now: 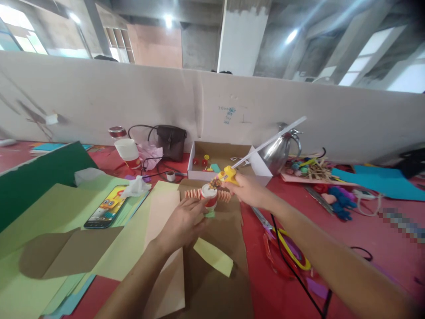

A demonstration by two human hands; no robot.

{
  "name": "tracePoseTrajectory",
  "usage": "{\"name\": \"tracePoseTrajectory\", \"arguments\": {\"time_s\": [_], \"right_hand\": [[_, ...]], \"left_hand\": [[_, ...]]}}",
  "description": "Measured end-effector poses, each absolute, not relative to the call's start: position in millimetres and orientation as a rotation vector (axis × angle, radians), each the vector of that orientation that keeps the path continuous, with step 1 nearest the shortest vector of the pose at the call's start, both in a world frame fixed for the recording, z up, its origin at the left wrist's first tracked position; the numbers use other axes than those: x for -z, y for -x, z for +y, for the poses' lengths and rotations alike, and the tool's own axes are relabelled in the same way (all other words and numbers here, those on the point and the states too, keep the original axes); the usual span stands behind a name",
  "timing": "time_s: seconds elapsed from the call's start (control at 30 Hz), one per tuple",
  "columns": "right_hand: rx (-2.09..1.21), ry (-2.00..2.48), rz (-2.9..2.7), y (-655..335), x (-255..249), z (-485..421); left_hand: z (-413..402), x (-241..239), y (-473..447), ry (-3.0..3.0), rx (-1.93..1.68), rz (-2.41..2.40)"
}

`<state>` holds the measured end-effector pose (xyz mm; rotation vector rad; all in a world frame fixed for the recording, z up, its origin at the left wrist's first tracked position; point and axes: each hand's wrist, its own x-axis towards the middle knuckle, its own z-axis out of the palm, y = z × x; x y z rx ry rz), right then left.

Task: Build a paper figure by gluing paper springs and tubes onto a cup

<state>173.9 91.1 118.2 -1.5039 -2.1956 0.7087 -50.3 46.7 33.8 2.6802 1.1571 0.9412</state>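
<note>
A small white and red paper cup (209,191) stands in front of me, with folded paper strips (191,194) like accordions sticking out on both sides and a bit of green at its foot. My left hand (186,217) steadies it from the near left, fingers against its side. In my right hand (244,188) is a yellow hot glue gun (228,176), its nozzle over the cup's top. A long whitish glue stick (272,139) juts from the gun's back. Brown cardboard (215,283) lies underneath, with a loose pale yellow paper piece (214,257) on it.
Left are green and yellow paper sheets (63,204) and a phone (106,206) with a lit screen. Behind stand an open shallow box (226,153), a metal jug (275,153) and a dark bag (171,141). Scissors (285,243) and a black cord (299,281) lie right.
</note>
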Motion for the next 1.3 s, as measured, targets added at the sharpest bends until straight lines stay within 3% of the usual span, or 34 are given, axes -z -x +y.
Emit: {"name": "tracePoseTrajectory", "arguments": {"time_s": [1.3], "right_hand": [[-0.518, 1.507, -2.306, -176.2, -117.4, 100.9]], "left_hand": [[52.9, -39.9, 42.0, -2.814, -0.669, 1.331]]}}
